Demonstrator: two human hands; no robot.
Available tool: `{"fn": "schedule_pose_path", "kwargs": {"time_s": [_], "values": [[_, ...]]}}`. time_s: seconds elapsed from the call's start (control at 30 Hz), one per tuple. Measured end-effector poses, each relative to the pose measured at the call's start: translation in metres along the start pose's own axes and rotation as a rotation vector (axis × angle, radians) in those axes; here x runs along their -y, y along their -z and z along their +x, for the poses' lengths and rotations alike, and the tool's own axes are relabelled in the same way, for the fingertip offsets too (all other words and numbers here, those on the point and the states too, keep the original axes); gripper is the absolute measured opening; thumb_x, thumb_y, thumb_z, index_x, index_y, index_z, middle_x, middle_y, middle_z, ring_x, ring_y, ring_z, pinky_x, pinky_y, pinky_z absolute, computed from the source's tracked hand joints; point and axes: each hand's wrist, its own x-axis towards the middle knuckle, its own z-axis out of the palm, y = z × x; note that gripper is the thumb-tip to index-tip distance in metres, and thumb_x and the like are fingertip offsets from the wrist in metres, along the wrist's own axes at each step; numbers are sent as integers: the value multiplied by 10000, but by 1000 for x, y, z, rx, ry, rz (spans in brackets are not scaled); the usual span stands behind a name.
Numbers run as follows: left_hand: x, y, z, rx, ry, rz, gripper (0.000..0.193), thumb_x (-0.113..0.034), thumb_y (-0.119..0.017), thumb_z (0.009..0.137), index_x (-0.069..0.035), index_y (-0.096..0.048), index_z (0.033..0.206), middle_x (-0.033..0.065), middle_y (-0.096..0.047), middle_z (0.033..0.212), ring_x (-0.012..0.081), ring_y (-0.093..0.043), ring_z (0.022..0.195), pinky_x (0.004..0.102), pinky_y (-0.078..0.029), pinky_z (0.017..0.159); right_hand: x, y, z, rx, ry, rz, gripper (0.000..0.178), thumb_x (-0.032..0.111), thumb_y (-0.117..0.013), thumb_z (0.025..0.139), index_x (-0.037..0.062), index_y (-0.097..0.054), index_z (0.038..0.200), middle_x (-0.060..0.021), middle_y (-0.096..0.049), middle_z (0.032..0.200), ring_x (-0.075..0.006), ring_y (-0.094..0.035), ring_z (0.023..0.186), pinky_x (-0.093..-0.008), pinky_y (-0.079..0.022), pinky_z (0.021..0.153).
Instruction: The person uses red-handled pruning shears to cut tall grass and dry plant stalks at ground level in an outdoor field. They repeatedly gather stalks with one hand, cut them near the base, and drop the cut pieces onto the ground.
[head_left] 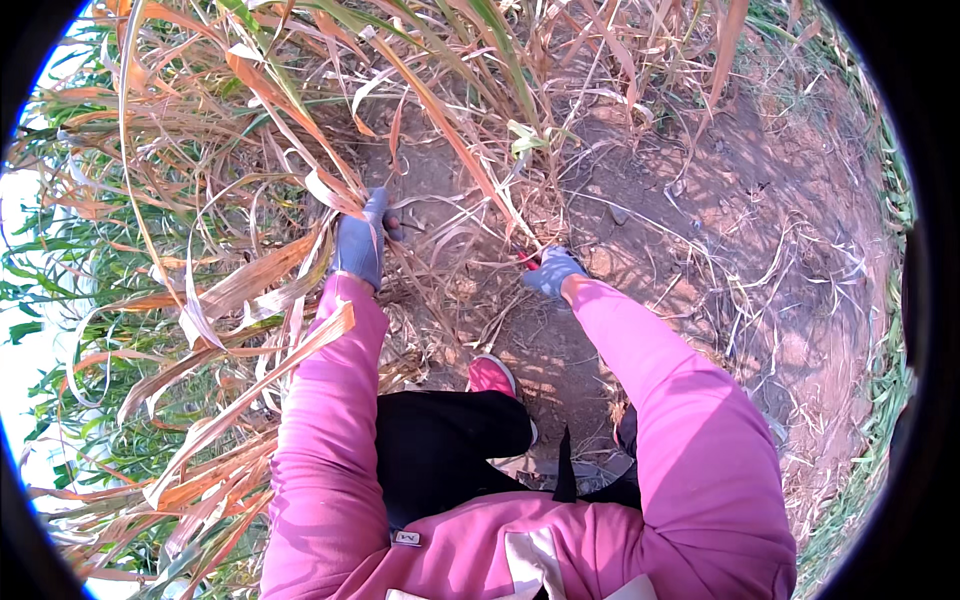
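My left hand [360,243], in a grey-blue glove, is closed round a bunch of dry corn-like stalks [335,190] whose tan leaves fan up and to the left. Lower and to the right, my right hand [555,273], gloved alike, is closed on a red-handled tool [528,261]. Only a bit of red shows, so its kind and working end are hidden. The tool is close to the base of a clump of standing dry stalks [520,215]. Its tip is lost among the stems, and I cannot tell whether it touches them.
Dry standing stalks [480,60] fill the far side, and greener plants [70,260] grow at the left. Brown soil [720,190] with scattered straw [750,290] spreads to the right, bordered by grass [880,450]. My pink shoe [490,375] is on the ground between my arms.
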Motion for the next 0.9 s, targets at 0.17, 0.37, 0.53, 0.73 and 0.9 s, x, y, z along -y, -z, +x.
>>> {"fn": "schedule_pose_path", "kwargs": {"time_s": [0.17,0.37,0.53,0.73,0.9], "values": [[9,14,3,37,34,66,245,-282,-569,916,-38,-563,890,24,-508,623,130,-503,513,257,-443,493,7,34,-22,358,-46,247,467,477,-656,722,52,-646,915,-98,-655,818,-219,-609,691,-363,-472,646],[14,11,0,55,112,310,496,-396,-643,834,-16,-554,1140,52,-580,667,133,-528,511,271,-423,498,-47,17,-18,444,261,453,326,358,-655,796,53,-552,843,-40,-553,649,-142,-518,530,-308,-399,462],[27,1,-7,144,251,370,511,-411,-671,806,-2,-575,1097,62,-539,600,162,-524,512,297,-441,527,-31,60,-75,403,394,142,375,344,-698,731,34,-559,889,-76,-555,697,-181,-529,595,-346,-437,542],[4,-55,-52,555,236,-16,488,-285,-607,879,-2,-504,1263,40,-541,710,162,-533,647,336,-478,736,-38,44,-101,154,772,-91,351,274,-695,671,29,-605,906,-188,-611,844,-345,-592,770,-416,-463,694],[-4,-94,-73,621,117,-5,462,-237,-611,885,3,-499,1263,32,-559,751,133,-520,611,327,-494,691,-29,40,-103,269,613,-224,353,273,-679,683,26,-608,925,-167,-617,807,-331,-620,827,-425,-471,703]]}}
